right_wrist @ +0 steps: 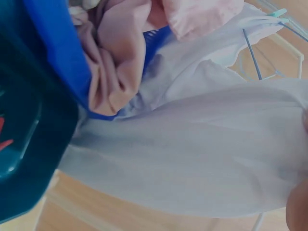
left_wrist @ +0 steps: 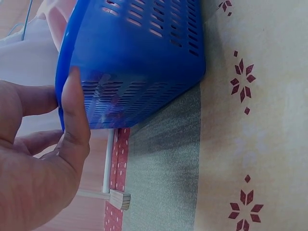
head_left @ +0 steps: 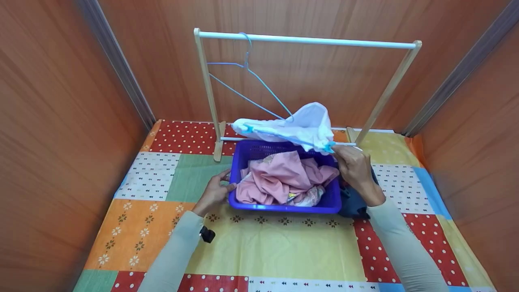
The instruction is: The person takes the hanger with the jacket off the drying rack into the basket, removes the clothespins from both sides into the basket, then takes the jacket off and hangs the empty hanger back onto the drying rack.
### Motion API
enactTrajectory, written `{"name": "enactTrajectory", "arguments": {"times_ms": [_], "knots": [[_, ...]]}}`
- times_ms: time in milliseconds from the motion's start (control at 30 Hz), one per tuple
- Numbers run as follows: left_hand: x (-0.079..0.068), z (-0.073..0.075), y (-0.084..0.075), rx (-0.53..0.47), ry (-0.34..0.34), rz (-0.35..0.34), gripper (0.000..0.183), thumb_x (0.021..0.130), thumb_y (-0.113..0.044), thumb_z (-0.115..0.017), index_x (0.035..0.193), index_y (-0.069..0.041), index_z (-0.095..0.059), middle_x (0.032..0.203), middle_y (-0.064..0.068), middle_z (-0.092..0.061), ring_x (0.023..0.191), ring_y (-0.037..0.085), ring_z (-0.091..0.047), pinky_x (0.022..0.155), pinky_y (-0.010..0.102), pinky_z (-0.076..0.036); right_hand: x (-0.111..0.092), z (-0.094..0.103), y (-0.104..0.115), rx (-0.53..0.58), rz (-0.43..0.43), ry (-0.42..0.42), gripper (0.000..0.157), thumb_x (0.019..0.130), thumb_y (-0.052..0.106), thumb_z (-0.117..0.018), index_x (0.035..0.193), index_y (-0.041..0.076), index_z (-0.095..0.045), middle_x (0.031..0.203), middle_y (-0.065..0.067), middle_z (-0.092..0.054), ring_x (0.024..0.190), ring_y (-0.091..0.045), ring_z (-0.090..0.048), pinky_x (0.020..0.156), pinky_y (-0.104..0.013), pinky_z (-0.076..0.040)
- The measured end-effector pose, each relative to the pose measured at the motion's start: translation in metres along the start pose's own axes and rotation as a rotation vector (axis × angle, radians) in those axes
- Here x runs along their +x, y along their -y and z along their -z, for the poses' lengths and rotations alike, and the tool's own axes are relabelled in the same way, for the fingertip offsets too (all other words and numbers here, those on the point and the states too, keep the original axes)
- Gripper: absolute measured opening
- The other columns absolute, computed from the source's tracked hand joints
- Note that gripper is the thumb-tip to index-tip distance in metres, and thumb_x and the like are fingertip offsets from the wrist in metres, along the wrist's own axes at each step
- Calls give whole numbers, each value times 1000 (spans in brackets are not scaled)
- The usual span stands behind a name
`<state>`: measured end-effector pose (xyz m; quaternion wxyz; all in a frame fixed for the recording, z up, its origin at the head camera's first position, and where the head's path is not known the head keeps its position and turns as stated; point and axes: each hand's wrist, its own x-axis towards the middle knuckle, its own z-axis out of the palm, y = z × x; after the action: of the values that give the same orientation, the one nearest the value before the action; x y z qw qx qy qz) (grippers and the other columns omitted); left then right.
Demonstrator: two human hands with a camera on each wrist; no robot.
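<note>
My left hand (head_left: pixel 217 190) grips the left rim of a purple-blue plastic basket (head_left: pixel 286 209), thumb on the outer wall in the left wrist view. Crumpled pink cloth (head_left: pixel 279 174) fills the basket, with some patterned fabric under it. Behind the basket, a white garment (head_left: pixel 310 117) hangs from a blue wire hanger (head_left: pixel 263 83) with light-blue clips (head_left: pixel 247 128). At the garment's right end, beside the other clip (head_left: pixel 329 147), my right hand (head_left: pixel 354 166) pinches the white fabric. The right wrist view has that fabric stretched wide, fingertips (right_wrist: pixel 301 207) at its edge.
A wooden rack (head_left: pixel 209 93) with a white top rail (head_left: pixel 324 41) stands at the back, the hanger hooked on its left part. Right of the basket lies a dark teal container (right_wrist: pixel 43 139), partly under my right arm. Wood-grain panels (head_left: pixel 52 121) enclose the patchwork tablecloth (head_left: pixel 300 247).
</note>
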<state>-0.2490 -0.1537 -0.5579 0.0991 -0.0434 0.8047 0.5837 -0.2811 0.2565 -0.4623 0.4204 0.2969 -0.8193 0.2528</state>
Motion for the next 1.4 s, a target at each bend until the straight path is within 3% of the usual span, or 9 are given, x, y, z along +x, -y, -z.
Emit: {"name": "enactTrajectory", "arguments": {"times_ms": [367, 667, 767, 867, 967, 1100, 1267, 1400], "knots": [[-1, -1, -3, 42, -31, 2, 56, 93, -7, -62, 147, -11, -45, 116, 16, -56, 63, 11, -56, 55, 24, -48, 14, 2, 20, 65, 51, 5, 21, 79, -6, -71, 96, 6, -75, 87, -13, -75, 80, -31, -71, 67, -48, -56], [-3, -4, -2, 1, -37, 31, 50, 95, -11, -62, 143, -9, -49, 117, 15, -55, 79, 17, -62, 61, 33, -56, 23, 2, 35, 162, 50, -16, 21, 77, -9, -71, 94, 4, -75, 83, -11, -75, 75, -29, -72, 65, -44, -54], [-4, -4, -1, 1, -41, 26, 49, 95, -12, -62, 142, -8, -50, 117, 15, -55, 82, 19, -61, 63, 33, -55, 23, 4, 33, 217, 26, -7, 22, 76, -8, -74, 95, 4, -76, 85, -11, -76, 75, -26, -72, 67, -34, -54], [-4, -4, -1, 5, -46, 10, 49, 94, -11, -63, 142, -6, -50, 118, 16, -57, 88, 21, -60, 65, 31, -54, 21, 4, 27, 275, -6, 10, 25, 75, -11, -74, 95, 4, -76, 82, -10, -75, 65, -19, -67, 62, -23, -48], [-3, -4, -1, 36, -61, -33, 51, 93, -9, -64, 142, -4, -50, 118, 20, -61, 94, 22, -60, 70, 27, -52, 17, 3, 21, 317, -36, 21, 28, 71, -16, -73, 93, 1, -76, 69, -10, -69, 52, -11, -49, 54, -17, -33], [-2, -4, -1, 55, -77, -58, 51, 91, -7, -65, 141, -2, -51, 115, 20, -64, 93, 21, -62, 71, 24, -50, 14, 3, 20, 354, -91, 33, 26, 70, -22, -71, 89, -4, -74, 53, -10, -56, 51, -6, -32, 54, -12, -19], [-3, -4, 0, 45, -73, -56, 49, 92, -8, -64, 139, -3, -53, 111, 17, -64, 92, 21, -62, 71, 27, -52, 8, 2, 19, 371, -182, 99, 18, 76, -19, -69, 89, -8, -73, 68, -18, -68, 59, -6, -51, 56, -7, -31], [-3, -5, 0, 56, -73, -38, 50, 94, -9, -63, 142, -6, -51, 110, 16, -63, 89, 20, -62, 70, 29, -53, -8, -10, -1, 360, -235, 141, 17, 79, -12, -71, 93, -3, -75, 85, -17, -75, 71, -6, -62, 61, -7, -40]]}}
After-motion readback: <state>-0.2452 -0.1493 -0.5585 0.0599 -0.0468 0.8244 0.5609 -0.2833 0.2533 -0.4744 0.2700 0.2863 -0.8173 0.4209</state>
